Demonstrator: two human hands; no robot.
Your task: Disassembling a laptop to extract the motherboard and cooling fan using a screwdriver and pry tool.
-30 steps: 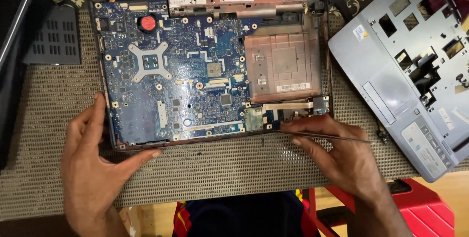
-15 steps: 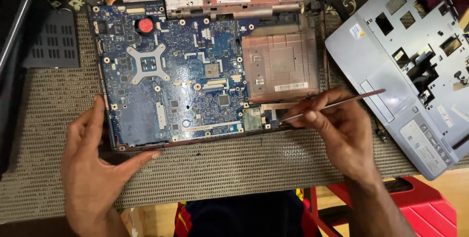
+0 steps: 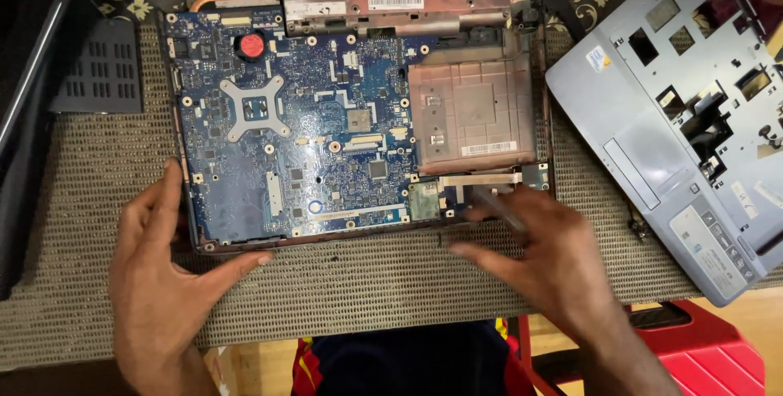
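An opened laptop base (image 3: pixel 540 102) lies on a woven mat, its blue motherboard (image 3: pixel 302 135) exposed with a red round part near the top left. My left hand (image 3: pixel 163 282) cups the base's near left corner, thumb along the front edge. My right hand (image 3: pixel 546 257) rests at the near right of the board, fingers pinched on a thin metal tool (image 3: pixel 497 204) whose tip points at the small green card (image 3: pixel 424 199) by the flat ribbon cable.
The laptop's grey top cover (image 3: pixel 677 119) lies upside down at the right. A dark vented panel (image 3: pixel 98 70) sits at the left, beside a black edge. A red stool (image 3: pixel 701 347) shows below the table's near edge.
My right hand has swung the thin tool from pointing out to the right to pointing into the board's near right corner. The view has shifted a little. My left hand stays put.
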